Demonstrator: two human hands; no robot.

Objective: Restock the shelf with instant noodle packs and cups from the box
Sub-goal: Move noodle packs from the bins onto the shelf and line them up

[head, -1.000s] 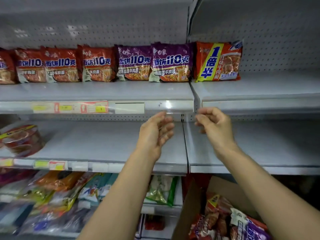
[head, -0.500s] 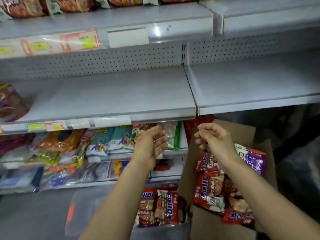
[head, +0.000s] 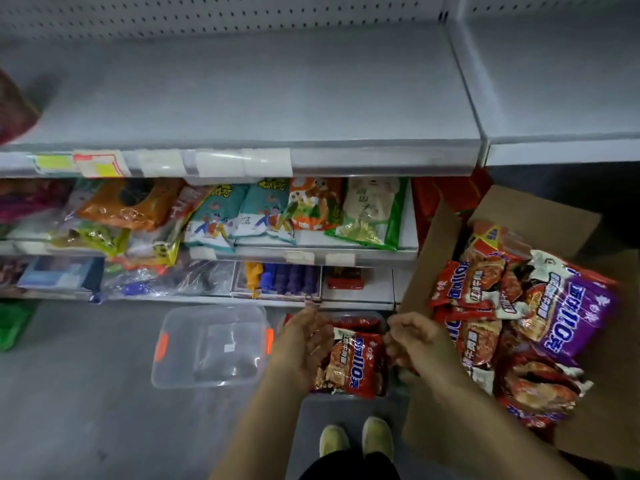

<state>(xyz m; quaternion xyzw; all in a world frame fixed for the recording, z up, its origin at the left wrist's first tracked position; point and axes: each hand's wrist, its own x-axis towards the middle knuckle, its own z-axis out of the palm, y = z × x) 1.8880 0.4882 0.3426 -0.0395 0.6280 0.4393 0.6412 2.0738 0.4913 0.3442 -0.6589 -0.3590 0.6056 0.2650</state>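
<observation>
The grey shelf (head: 242,109) fills the top of the view, its broad board bare across the middle, with yellow and red price tags (head: 93,163) clipped along the left of its front edge; their print is too blurred to read. Half a second ago this board sat higher in view and a further shelf edge showed above it; the view now tips further down toward the floor.

The cardboard box (head: 429,268) stands open on the floor at the right, below the shelf's front right corner, heaped with instant noodle packs. The red packs (head: 467,289) carry white Chinese lettering and the figure "110" upside down; a purple pack (head: 571,306) on top shows the same "110" in blue-edged white numerals.

A clear plastic bin (head: 211,344) with orange clips lies on the floor left of the hands. Between the hands, a red noodle pack (head: 353,362) lies on a low pile beside the box's left wall, printed with "110" and a bowl of noodles.

The left hand (head: 304,344) reaches down, fingers loosely curved beside the pack's left edge, holding nothing. The right hand (head: 412,337) hangs beside the pack's right edge, fingers curled loosely, grasping nothing. Both hands have dropped lower since the earlier frame. Yellow shoes (head: 356,441) show at the bottom edge.
</observation>
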